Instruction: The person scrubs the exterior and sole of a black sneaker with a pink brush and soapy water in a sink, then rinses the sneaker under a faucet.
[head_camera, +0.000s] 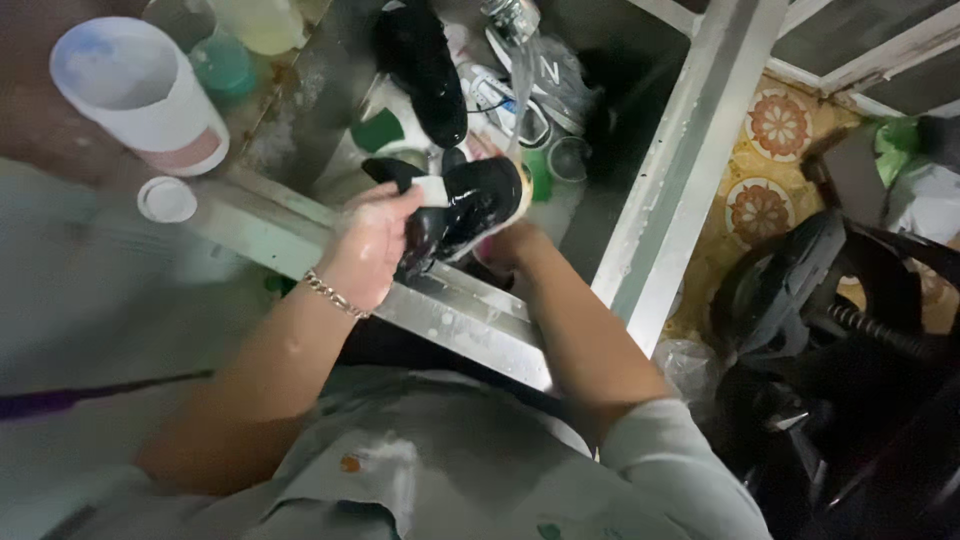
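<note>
Wet black shoe (478, 205) over sink (450, 310), gripped between left hand (368, 245) and right hand (508, 245)

Counts, located relative to the steel sink (640, 230). Hands: two, a left hand (368, 243) and a right hand (510, 245), both over the sink's near rim. Black shoes: two, one shoe (470, 205) between the hands, a second shoe (422, 62) deeper in the sink. Light sneakers: one sneaker (520, 105), beside the second shoe. White tubs: one tub (140, 95), left of the sink. White lids: one lid (167, 199), left of the sink, below the tub. Bracelets: one bracelet (335, 296), on the left wrist. Floor medallions: two, an upper medallion (778, 124) and a lower medallion (758, 211), right of the sink.
</note>
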